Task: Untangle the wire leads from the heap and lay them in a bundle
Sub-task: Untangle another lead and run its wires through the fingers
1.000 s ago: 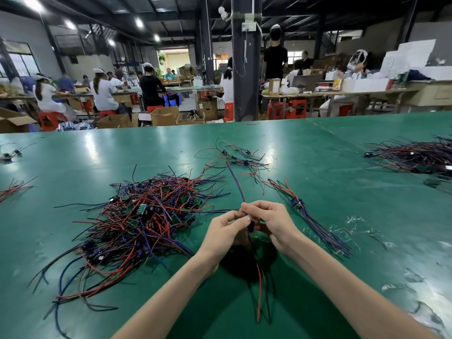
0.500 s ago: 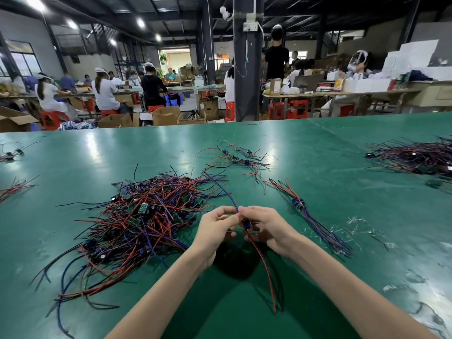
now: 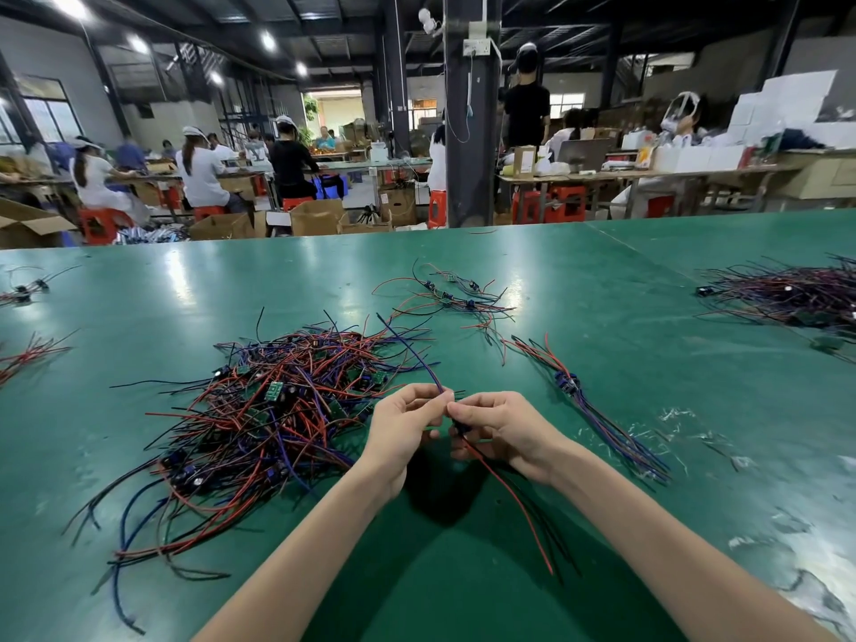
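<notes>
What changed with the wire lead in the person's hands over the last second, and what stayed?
On the wire lead, the red and black tails swung from straight down to down-right; the blue end swung left. The left hand and right hand keep their pinching grip on it. The heap, the bundle and the table stayed.

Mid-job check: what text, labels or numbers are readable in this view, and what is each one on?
No text can be read anywhere in this view.
Green circuit boards in the wire heap: markings too small to read.
Brown box on a far table: label blurred.
Wire lead pinched by the left hand and right hand: no print visible.
</notes>
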A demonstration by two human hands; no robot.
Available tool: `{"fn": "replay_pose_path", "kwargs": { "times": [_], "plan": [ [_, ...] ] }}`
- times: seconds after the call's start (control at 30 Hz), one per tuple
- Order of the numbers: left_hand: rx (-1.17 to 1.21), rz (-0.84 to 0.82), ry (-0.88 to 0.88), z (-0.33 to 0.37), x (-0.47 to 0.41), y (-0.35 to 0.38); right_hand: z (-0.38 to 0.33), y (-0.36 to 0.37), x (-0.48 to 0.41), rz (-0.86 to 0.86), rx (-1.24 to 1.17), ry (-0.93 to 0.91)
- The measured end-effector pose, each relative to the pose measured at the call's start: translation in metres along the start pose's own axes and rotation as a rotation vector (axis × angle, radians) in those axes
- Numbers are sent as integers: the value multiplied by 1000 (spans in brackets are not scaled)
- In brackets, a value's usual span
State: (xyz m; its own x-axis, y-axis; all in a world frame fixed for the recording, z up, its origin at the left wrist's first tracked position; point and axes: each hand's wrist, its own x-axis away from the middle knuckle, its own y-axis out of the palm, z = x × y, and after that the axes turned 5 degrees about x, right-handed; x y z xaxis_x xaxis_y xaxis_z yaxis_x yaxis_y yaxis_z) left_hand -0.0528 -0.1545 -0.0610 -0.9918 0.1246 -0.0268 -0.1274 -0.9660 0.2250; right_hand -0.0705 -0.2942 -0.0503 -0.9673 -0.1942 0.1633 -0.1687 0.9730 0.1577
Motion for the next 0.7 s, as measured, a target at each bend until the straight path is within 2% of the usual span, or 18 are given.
{"fn": "replay_pose_path", "kwargs": {
  "times": [0.3, 0.47, 0.7],
  "plan": [
    [-23, -20, 27, -1, 0, 0, -3, 2, 3, 15, 49, 47],
    [40, -16, -12, -1, -2, 0, -5, 2, 5, 1, 74, 69],
    [10, 0, -10, -2, -4, 0, -3, 2, 5, 47, 180, 28]
  ]
}}
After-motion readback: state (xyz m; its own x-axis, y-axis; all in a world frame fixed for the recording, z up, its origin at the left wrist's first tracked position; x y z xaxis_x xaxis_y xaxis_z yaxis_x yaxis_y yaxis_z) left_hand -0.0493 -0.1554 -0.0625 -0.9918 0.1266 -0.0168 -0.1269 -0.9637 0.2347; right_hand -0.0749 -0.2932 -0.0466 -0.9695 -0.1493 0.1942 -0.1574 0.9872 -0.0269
